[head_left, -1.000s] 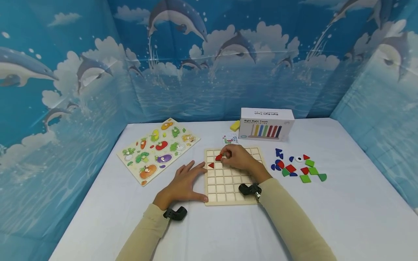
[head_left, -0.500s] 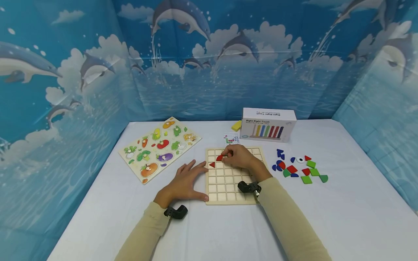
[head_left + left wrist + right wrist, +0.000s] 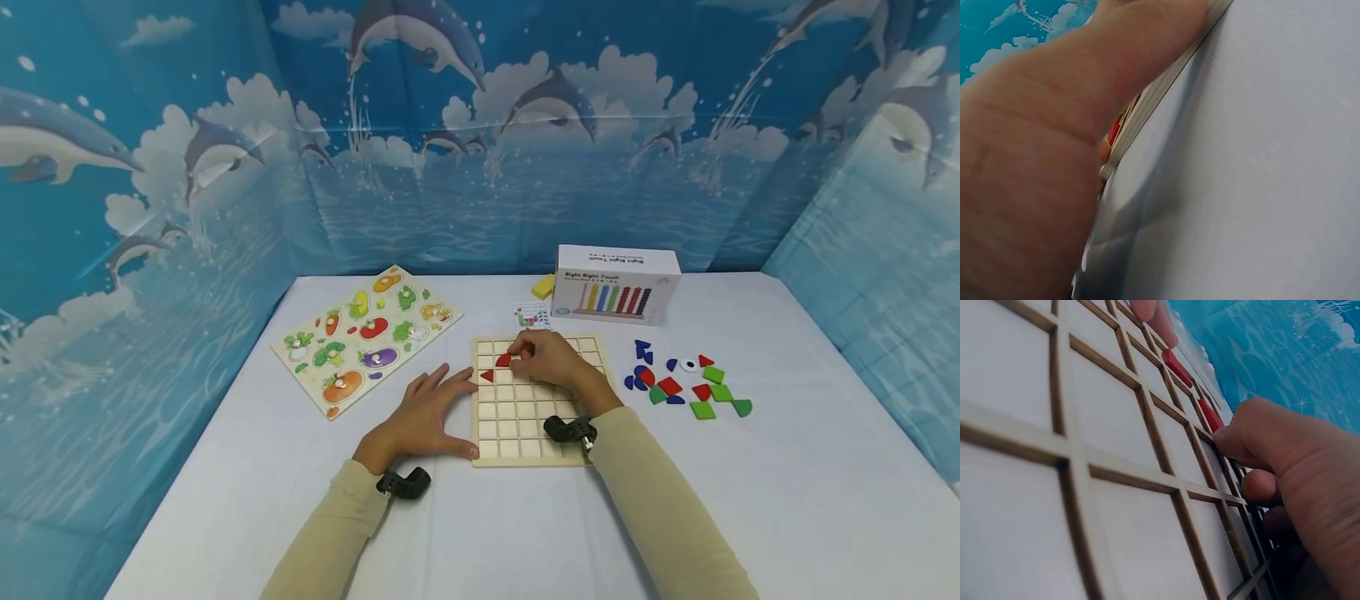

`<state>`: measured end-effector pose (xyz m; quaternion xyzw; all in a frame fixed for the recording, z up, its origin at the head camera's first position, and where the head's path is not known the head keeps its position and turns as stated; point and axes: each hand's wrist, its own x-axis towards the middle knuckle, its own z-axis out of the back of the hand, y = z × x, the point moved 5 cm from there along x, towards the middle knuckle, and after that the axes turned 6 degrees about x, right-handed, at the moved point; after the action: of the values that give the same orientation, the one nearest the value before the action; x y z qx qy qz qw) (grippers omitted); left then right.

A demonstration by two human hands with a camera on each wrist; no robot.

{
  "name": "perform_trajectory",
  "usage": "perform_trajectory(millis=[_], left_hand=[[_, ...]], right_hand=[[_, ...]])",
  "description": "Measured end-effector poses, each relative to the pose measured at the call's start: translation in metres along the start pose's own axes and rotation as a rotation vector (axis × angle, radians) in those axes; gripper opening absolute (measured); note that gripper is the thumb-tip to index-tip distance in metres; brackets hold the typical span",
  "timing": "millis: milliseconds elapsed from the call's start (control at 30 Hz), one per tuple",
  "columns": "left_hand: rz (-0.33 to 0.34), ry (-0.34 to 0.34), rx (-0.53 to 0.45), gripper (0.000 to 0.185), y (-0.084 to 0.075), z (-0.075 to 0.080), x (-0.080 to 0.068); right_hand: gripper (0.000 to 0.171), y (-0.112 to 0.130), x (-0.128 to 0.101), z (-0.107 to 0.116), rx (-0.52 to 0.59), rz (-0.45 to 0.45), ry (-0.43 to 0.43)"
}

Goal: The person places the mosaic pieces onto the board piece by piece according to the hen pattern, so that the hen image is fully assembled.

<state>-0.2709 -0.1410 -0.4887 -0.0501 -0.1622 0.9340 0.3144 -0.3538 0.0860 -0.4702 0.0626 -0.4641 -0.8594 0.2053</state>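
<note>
A pale wooden grid board (image 3: 507, 451) lies on the white table. My right hand (image 3: 551, 362) is over its upper part, with thumb and fingers pinching a red piece (image 3: 503, 361) with a rounded edge at a cell in the upper rows. The right wrist view shows this red piece (image 3: 1210, 415) at my thumb tip. A red triangle (image 3: 487, 376) lies in a cell to its lower left. My left hand (image 3: 420, 417) has its fingers spread, with thumb and fingertips at the board's left edge. In the left wrist view my thumb (image 3: 1141, 44) rests against that edge.
Several loose red, blue and green pieces (image 3: 702, 410) lie right of the board, around a white ring (image 3: 688, 365). Behind it are a small pattern card (image 3: 532, 316), a yellow block (image 3: 543, 287) and a white box (image 3: 615, 285). A vegetable puzzle board (image 3: 315, 392) lies at the left.
The head view has shifted slightly. Both hands stay almost where they were, the right one still at the red piece with its fingers barely moved.
</note>
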Motion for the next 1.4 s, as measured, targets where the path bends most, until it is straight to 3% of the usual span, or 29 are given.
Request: perform_trajectory(millis=[333, 1033, 1400], left_hand=[[-0.006, -0.007, -0.006, 0.100, 0.0001, -0.0001, -0.0002], [0.005, 0.006, -0.004, 0.101, 0.0004, 0.0010, 0.0007], [0.008, 0.006, -0.006, 0.100, 0.0004, 0.0008, 0.0005]], right_hand=[[0.013, 0.0010, -0.0003, -0.0015, -0.058, 0.063, 0.003], [0.027, 0.0017, -0.0003, -0.0016, -0.038, 0.039, 0.035], [0.016, -0.0001, -0.0003, -0.0030, -0.050, 0.030, 0.020]])
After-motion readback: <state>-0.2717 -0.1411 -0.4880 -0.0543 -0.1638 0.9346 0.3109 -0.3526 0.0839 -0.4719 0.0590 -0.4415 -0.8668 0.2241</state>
